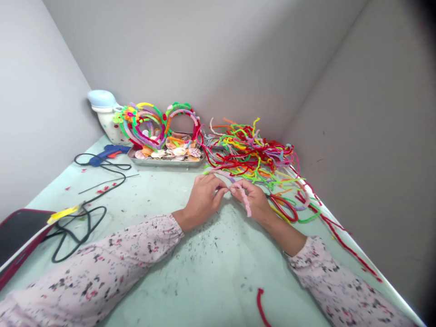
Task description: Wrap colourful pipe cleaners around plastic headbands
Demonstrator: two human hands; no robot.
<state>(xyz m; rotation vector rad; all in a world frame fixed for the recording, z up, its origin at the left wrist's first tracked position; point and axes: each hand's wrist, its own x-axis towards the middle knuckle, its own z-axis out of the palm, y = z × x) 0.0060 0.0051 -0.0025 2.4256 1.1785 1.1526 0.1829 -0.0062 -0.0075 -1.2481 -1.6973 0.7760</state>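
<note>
Both forearms are extended inward across the pale green table (218, 277), in floral-speckled sleeves, and the hands are brought together at the centre. A pink pipe cleaner (245, 202) is clenched between the fingers of the right hand (254, 200), its end hanging downward. The left hand (203, 197) is curled just beside it; whether it grips the stem cannot be told. Just beyond the hands, a tangled heap of multicoloured pipe cleaners (252, 156) is spread, with a metal tray of seashells (165, 162) and pipe-cleaner hoops (148, 125) to its left. A blue glue gun (109, 153) lies further left, its black cord looped across the table.
</note>
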